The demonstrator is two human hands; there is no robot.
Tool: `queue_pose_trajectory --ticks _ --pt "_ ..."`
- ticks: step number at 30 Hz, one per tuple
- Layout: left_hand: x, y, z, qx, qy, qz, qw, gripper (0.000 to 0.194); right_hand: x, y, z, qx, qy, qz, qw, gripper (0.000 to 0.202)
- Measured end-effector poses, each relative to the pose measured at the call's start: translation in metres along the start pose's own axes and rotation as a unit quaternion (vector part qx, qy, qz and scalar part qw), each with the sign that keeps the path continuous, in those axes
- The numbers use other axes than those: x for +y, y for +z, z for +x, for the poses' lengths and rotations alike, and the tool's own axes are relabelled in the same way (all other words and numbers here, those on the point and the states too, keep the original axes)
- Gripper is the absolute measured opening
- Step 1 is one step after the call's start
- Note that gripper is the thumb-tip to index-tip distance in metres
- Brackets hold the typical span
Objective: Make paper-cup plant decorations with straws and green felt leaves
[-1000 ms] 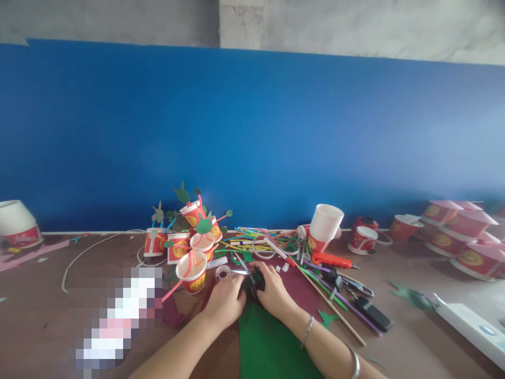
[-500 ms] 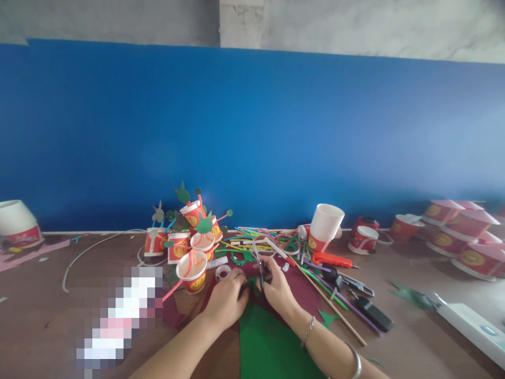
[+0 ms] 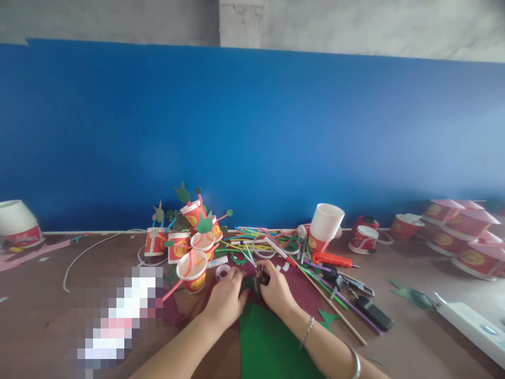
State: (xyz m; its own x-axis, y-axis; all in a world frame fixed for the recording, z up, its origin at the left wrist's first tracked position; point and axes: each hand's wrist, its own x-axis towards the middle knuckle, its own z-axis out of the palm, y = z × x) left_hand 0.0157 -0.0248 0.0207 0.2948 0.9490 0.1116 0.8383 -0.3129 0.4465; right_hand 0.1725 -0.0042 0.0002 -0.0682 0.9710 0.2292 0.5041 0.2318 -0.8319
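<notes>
a green sheet (image 3: 272, 342) is pinned flat by the left hand (image 3: 226, 297), fingers curled on its top edge, so the scissors (image 3: 256, 273) gripped in the closed right hand (image 3: 276, 289) can bite it

Looked like a craft workshop or classroom craft bench: brown table (image 3: 59, 321) against a blue partition (image 3: 252, 137) under a bare concrete wall (image 3: 355, 26). Red paper cups (image 3: 192, 272) fitted with straws and green cutouts, loose coloured straws (image 3: 252, 239), green felt sheet (image 3: 272, 347), box cutter (image 3: 331, 259), more finished cups (image 3: 461, 231) stacked at right.
</notes>
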Motion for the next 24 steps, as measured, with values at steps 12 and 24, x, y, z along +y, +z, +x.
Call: queue_pose_trajectory --ticks 12,24 --pt "0.002 0.000 -0.003 0.001 -0.022 0.069 0.997 0.029 -0.011 -0.004 -0.007 -0.086 -0.086 -0.097 0.988 0.058" --pt "0.009 -0.006 -0.004 -0.023 -0.050 0.126 0.991 0.026 -0.016 -0.004 -0.007 -0.108 -0.108 -0.091 0.984 0.053"
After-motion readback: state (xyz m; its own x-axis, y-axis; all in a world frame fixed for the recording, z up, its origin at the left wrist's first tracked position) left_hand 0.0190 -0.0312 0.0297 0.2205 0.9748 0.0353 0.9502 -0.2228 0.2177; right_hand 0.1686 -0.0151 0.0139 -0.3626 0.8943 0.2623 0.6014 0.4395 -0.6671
